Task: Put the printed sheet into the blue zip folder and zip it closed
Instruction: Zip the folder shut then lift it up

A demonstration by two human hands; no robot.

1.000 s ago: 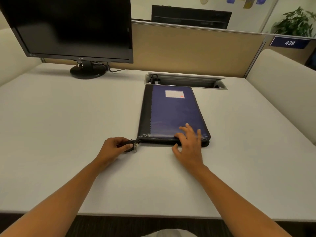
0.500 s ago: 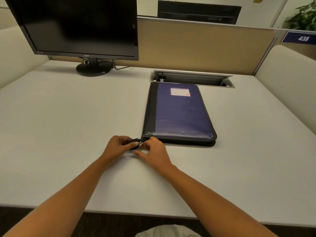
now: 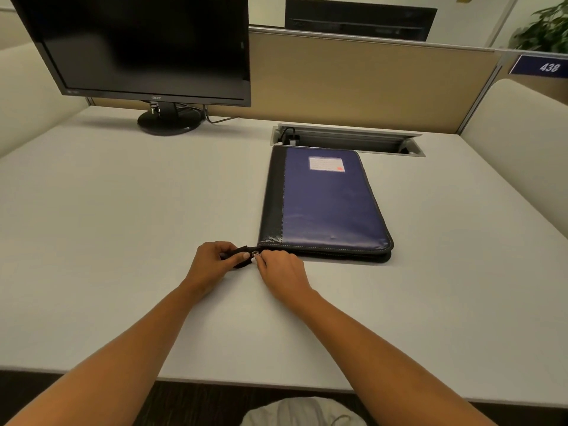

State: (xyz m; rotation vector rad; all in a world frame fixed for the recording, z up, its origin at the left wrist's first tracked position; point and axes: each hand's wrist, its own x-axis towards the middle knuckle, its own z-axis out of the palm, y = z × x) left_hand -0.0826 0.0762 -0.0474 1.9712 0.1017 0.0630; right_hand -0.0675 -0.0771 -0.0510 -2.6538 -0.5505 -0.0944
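White counter [image 3: 123, 241] inside a beige partitioned cubicle; dark monitor [image 3: 147, 47] well beyond the left hand [image 3: 212, 264]. Blue zip folder [image 3: 325, 204] lies flat and closed just beyond the right hand [image 3: 284, 272], its near left corner at the fingertips. Left hand pinched on the black zipper tail strap [image 3: 238, 256]. Right hand pinched on the metal zipper pull [image 3: 255, 255], touching the left fingertips. Printed sheet not visible. Cable tray [image 3: 347, 139] beyond the folder's far edge.
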